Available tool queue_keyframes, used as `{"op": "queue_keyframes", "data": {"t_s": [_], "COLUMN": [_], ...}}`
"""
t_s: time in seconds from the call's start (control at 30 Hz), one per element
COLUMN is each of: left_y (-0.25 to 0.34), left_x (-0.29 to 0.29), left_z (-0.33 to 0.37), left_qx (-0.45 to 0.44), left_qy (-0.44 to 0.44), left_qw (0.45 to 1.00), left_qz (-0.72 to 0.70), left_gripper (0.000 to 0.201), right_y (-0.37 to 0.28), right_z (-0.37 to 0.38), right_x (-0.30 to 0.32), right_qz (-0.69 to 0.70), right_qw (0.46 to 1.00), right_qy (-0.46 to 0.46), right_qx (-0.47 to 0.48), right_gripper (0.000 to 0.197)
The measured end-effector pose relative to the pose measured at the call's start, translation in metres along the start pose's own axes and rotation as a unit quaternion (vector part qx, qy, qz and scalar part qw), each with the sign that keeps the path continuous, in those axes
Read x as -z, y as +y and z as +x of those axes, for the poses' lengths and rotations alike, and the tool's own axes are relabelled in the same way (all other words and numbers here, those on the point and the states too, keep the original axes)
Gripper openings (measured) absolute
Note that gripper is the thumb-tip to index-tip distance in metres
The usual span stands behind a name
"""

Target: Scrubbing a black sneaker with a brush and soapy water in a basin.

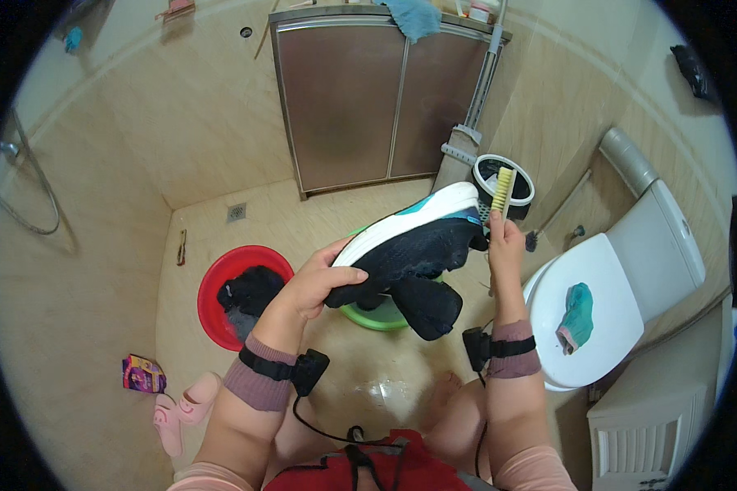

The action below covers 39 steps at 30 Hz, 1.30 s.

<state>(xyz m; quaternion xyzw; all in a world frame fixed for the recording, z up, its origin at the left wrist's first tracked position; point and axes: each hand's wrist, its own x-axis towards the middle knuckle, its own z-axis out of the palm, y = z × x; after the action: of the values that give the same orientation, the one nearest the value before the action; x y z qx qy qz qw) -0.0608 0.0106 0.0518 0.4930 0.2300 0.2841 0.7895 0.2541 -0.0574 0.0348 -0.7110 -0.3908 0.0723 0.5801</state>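
Observation:
A black sneaker (pixel 409 250) with a white sole and blue patches is held on its side in front of me. My left hand (pixel 313 282) grips one end of it, thumb across the black upper. The tongue flap (pixel 426 309) hangs down from the shoe's opening. At the other end, my right hand (pixel 506 244) is closed around a scrub brush (pixel 504 190), its pale yellow bristles pointing up and left beside the sole. Whether the right hand also touches the shoe is hard to tell. Below the shoe is a green basin (pixel 378 324), largely hidden by it.
A red basin (pixel 206 303) with dark wet cloth stands on the floor at left, near pink slippers (pixel 196 398) and a purple packet (pixel 143 374). At right are a toilet (pixel 585 311) with a teal glove-like cloth on its lid, and a bin (pixel 526 180). A cabinet (pixel 344 106) stands behind.

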Motion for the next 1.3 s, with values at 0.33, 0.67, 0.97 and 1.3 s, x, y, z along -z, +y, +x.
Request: {"op": "queue_keyframes", "data": {"t_s": [0.33,0.67,0.97,1.3], "left_y": [-0.024,-0.030,-0.044,-0.036], "left_x": [-0.005,-0.013,-0.012,-0.023], "left_z": [0.016,0.014,0.021,0.010], "left_qx": [-0.047,-0.054,-0.103,-0.069], "left_qy": [0.087,0.115,0.125,0.126], "left_qw": [0.992,0.980,0.967,0.977], "left_qz": [0.079,0.155,0.198,0.157], "left_gripper": [0.056,0.066,0.070,0.072], "right_y": [-0.075,-0.072,-0.054,-0.043], "right_z": [-0.107,-0.097,-0.065,-0.049], "right_x": [-0.061,-0.060,-0.052,-0.046], "right_qz": [-0.225,-0.272,-0.280,-0.315], "right_qw": [0.929,0.937,0.946,0.938], "right_qy": [-0.175,-0.147,-0.120,-0.134], "right_qx": [0.235,0.165,0.115,0.053], "right_gripper": [0.056,0.056,0.058,0.059]}}
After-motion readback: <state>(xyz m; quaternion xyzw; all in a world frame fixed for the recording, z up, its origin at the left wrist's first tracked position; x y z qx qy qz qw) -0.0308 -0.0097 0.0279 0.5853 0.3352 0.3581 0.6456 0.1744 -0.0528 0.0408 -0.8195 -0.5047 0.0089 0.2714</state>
